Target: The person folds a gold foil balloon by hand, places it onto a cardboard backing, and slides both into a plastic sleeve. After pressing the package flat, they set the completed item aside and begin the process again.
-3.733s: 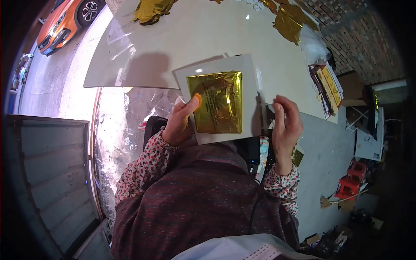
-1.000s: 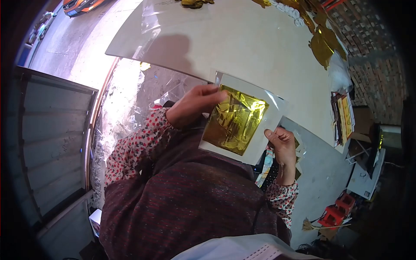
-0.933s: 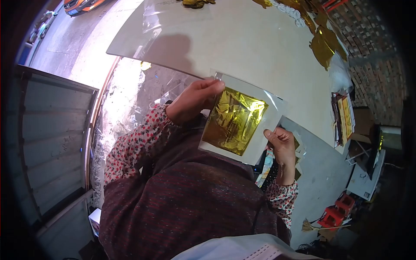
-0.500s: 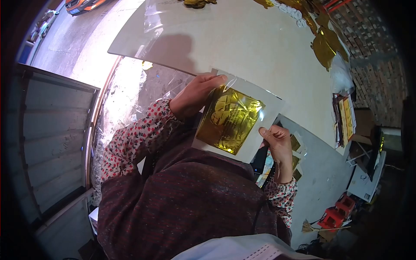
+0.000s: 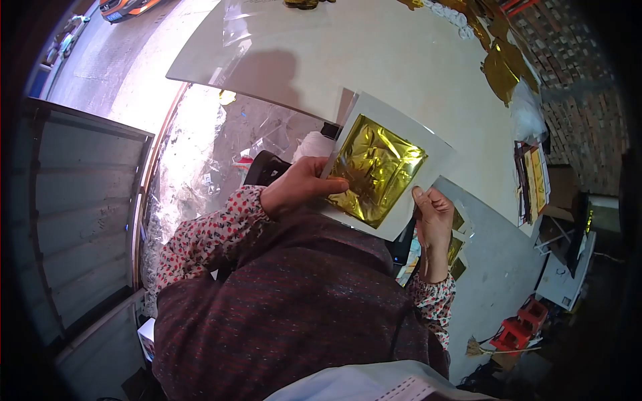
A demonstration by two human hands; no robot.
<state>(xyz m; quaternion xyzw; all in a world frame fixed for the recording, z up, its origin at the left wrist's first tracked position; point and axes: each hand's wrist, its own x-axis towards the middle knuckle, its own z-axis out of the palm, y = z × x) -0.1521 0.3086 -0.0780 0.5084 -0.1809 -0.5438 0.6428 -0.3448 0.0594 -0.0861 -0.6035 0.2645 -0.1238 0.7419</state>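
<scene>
A gold foil square [image 5: 381,167] lies on a white card [image 5: 398,224], with a clear plastic film or sleeve showing at the card's edges. The card is held up in front of my body at the table's near edge, tilted clockwise. My left hand [image 5: 297,186] grips its left side, thumb pressed on the lower left part of the foil and fingers hidden behind. My right hand [image 5: 436,210] pinches the right edge between thumb and bent forefinger. The foil is wrinkled and glossy.
A pale table [image 5: 374,67] spreads ahead, with gold foil pieces [image 5: 505,70] and a clear plastic bag [image 5: 527,117] along its right side. Flat stacked packets [image 5: 531,180] lie at its right edge. Red stools [image 5: 521,327] stand at lower right; a metal door [image 5: 83,207] is at left.
My left hand has slid from the card's top left corner down to its lower left side. The card has shifted slightly right and up; my right hand still pinches its edge.
</scene>
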